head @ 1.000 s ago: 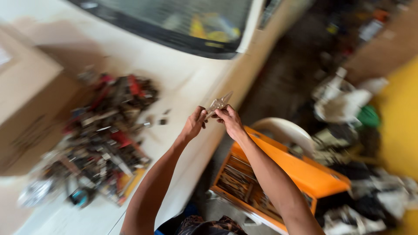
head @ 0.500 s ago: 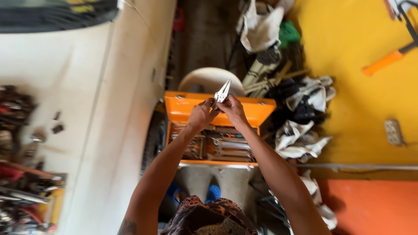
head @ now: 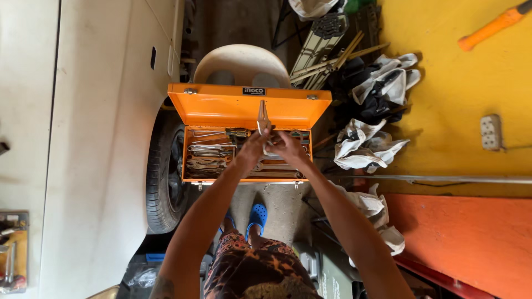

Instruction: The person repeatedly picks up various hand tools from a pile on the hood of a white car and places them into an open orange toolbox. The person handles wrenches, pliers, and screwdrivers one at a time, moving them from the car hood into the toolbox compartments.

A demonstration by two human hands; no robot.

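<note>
1. White car body panel [head: 105, 138], at 9 o'clock: a black rubber tyre [head: 163, 177] sits beneath its edge, just beside the toolbox.
2. Open orange metal toolbox [head: 191, 178], centre: lid raised toward 12 o'clock; the tray holds steel spanners and similar hand tools [head: 208, 155], loosely stacked.
3. Left hand [head: 252, 149]: fingers closed on the handles of the slim silver needle-nose pliers [head: 262, 117], held above the toolbox, tips pointing to 12 o'clock.
4. Right hand [head: 288, 148]: also closed on the handles, touching the left hand.
5. Handling, as judged: rigid steel, light, bare handles possibly slippery; grip both handles, clear of the tips.
6. Crumpled white rags [head: 366, 147], at 3 o'clock on the floor.
</note>
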